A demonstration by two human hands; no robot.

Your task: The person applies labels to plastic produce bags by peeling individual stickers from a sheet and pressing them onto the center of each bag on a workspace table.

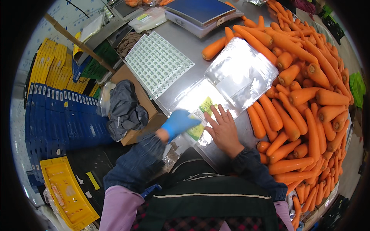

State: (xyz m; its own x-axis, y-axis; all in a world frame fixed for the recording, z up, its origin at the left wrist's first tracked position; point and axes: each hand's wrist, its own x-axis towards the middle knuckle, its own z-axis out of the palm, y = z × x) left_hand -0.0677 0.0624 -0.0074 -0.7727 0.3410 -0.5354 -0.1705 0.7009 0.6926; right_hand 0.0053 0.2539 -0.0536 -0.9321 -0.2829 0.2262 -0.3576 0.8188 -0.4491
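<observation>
Seeing a clear plastic bag [204, 93] flat on the metal table [189, 50], under a bare right hand [224, 131], fingers spread. Can't tell finger state on the blurry, blue-gloved left hand [181, 122]. Guessing at light, floppy, slippery handling — best to pinch by an edge.

Light's pretty bright over my metal table [189, 49], with nasty white glare blowing out the clear plastic bags [246, 69] in front of me. My gloved left hand [180, 122] is motion-blurred; my bare right hand [224, 133] looks fairly crisp. My apron [208, 200] is way darker, fisheye bows the blue crates [65, 115], and the corners go black.
</observation>
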